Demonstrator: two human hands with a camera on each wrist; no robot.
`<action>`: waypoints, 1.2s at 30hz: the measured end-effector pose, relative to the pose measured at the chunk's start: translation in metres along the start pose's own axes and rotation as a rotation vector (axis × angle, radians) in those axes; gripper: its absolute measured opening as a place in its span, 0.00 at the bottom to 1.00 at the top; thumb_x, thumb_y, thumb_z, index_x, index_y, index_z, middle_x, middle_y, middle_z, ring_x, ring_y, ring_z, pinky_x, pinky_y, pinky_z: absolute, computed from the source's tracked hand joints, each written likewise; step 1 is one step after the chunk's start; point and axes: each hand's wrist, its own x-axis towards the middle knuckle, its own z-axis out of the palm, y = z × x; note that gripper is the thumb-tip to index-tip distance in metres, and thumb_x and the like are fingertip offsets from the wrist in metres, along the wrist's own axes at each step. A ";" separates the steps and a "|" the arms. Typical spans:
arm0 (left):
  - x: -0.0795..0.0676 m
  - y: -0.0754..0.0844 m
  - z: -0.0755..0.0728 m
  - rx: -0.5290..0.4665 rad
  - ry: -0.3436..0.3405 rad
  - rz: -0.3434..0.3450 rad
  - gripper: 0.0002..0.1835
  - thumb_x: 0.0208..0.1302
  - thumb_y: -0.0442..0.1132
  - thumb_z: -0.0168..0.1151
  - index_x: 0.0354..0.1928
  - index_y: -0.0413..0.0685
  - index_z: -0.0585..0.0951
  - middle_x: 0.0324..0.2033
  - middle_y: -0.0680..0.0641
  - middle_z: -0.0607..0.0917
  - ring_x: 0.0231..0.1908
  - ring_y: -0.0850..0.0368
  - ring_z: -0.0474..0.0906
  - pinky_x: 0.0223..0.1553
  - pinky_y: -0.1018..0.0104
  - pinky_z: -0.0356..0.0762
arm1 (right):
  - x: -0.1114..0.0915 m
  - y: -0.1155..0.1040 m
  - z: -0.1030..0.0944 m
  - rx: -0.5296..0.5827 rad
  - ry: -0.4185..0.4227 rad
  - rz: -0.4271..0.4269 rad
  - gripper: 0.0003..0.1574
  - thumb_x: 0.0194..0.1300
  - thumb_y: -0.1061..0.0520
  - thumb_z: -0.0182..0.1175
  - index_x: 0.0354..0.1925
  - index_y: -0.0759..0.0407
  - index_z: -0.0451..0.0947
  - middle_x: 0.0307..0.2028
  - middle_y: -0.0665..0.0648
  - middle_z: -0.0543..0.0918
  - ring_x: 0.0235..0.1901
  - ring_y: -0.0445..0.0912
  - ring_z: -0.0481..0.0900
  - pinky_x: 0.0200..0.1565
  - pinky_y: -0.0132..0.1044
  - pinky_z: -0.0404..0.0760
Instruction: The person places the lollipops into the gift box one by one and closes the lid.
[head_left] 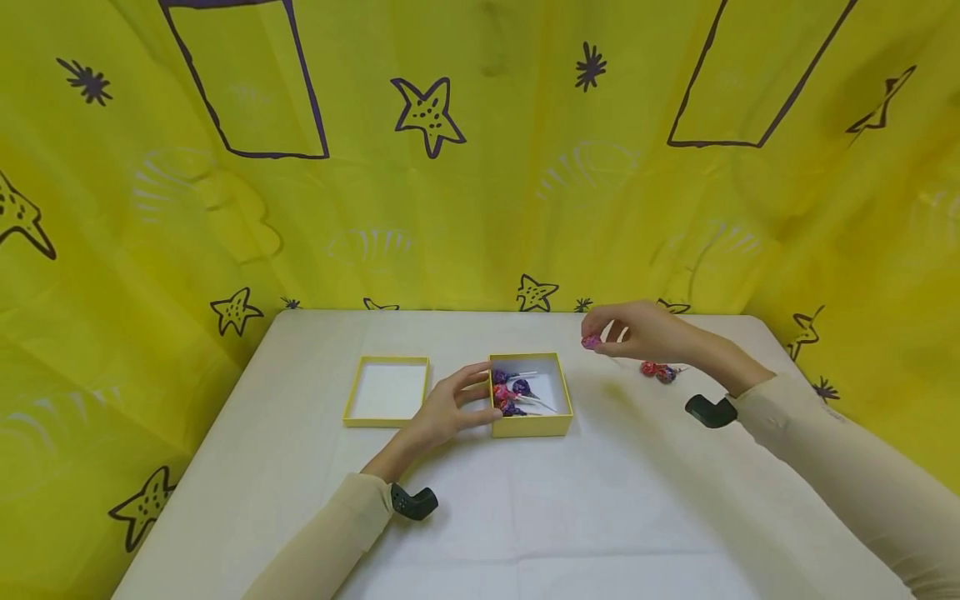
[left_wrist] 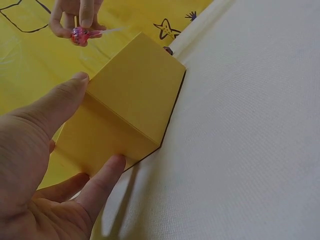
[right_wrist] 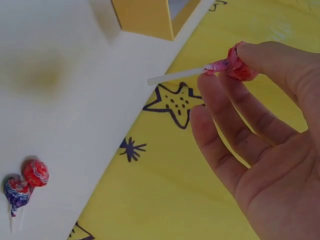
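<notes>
My right hand [head_left: 648,333] is raised to the right of the yellow box [head_left: 531,427] and pinches a pink-red wrapped lollipop [right_wrist: 241,65] by its head. The lollipop's white stick points away from the palm in the right wrist view. At the box's left side rests my left hand [head_left: 444,408], its fingers touching the wall and its thumb [left_wrist: 75,90] near the top corner. Several lollipops [head_left: 521,387] with purple or red wrappers lie inside the box, mostly toward its left half.
A shallow yellow-edged lid [head_left: 388,392] lies left of the box with its white inside up. On the table's right side are a red lollipop [right_wrist: 36,173] and a purple-and-red lollipop [right_wrist: 17,194], close together. Yellow patterned curtain [head_left: 465,217] surrounds the white table [head_left: 600,517].
</notes>
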 end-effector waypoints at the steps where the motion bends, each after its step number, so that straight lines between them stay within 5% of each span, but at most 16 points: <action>1: 0.000 0.000 0.000 -0.002 0.001 0.001 0.44 0.63 0.38 0.75 0.78 0.50 0.64 0.73 0.38 0.68 0.68 0.39 0.72 0.65 0.45 0.73 | 0.003 -0.001 0.001 -0.007 -0.004 -0.011 0.12 0.66 0.63 0.70 0.47 0.56 0.84 0.42 0.49 0.87 0.37 0.43 0.85 0.43 0.39 0.87; 16: 0.002 0.000 0.000 -0.016 -0.009 0.009 0.43 0.64 0.35 0.74 0.78 0.47 0.63 0.74 0.36 0.67 0.68 0.37 0.71 0.66 0.43 0.72 | 0.041 -0.023 0.021 -0.019 -0.114 -0.074 0.10 0.68 0.63 0.67 0.47 0.53 0.84 0.41 0.47 0.87 0.39 0.47 0.85 0.36 0.34 0.86; 26: 0.002 -0.002 0.000 -0.021 -0.005 -0.003 0.43 0.64 0.36 0.74 0.78 0.48 0.63 0.73 0.35 0.68 0.68 0.38 0.71 0.66 0.43 0.71 | 0.058 -0.028 0.035 -0.005 -0.173 -0.138 0.10 0.69 0.65 0.66 0.47 0.55 0.83 0.41 0.47 0.86 0.41 0.45 0.84 0.45 0.39 0.86; 36: 0.002 -0.001 -0.001 -0.018 -0.007 -0.002 0.43 0.64 0.38 0.74 0.78 0.51 0.63 0.73 0.37 0.68 0.68 0.39 0.72 0.65 0.44 0.73 | 0.065 -0.026 0.057 0.044 -0.215 -0.129 0.11 0.66 0.65 0.68 0.46 0.57 0.84 0.39 0.49 0.86 0.38 0.47 0.82 0.41 0.37 0.85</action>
